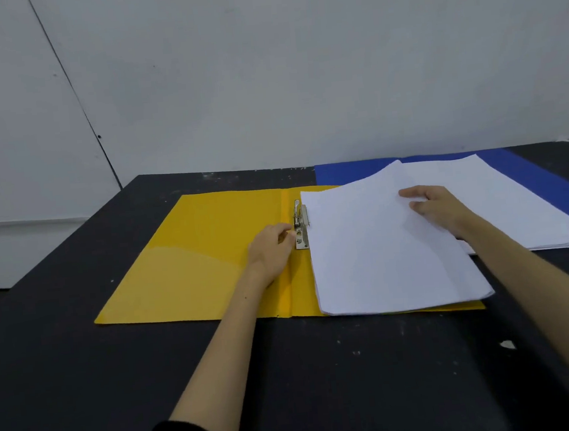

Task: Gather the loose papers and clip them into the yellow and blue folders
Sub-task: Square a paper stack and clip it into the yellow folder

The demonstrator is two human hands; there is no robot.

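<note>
Both hands are working at the yellow folder, which I'm using as my landmark. My left hand is sitting on the folder's spine, fingers curled in against the metal clip; I'm touching its lever side, but I cannot tell whether I'm actually pinching it or just pressing. My right hand is lying on the stack of papers over the folder's right half, thumb and fingers pinching up the top sheets so the far corner is lifting and bowing.

Going from big to small: the black table is carrying everything. The yellow folder is lying open and flat, spine running away from me. The blue folder is lying beyond and to the right of the yellow one, mostly covered by a second pile of papers. The stack I'm holding is sitting just right of the clip, its long axis running parallel to the spine, its left edge nearly touching the clip.

What matters for the next move, I reckon: the clip is lying to the left of the stack's edge, long axis along the spine, lever end pointing away from me and raised. My left hand is the nearer one to it, so it's doing the clip; the right is sliding paper leftward under the bar.
</note>
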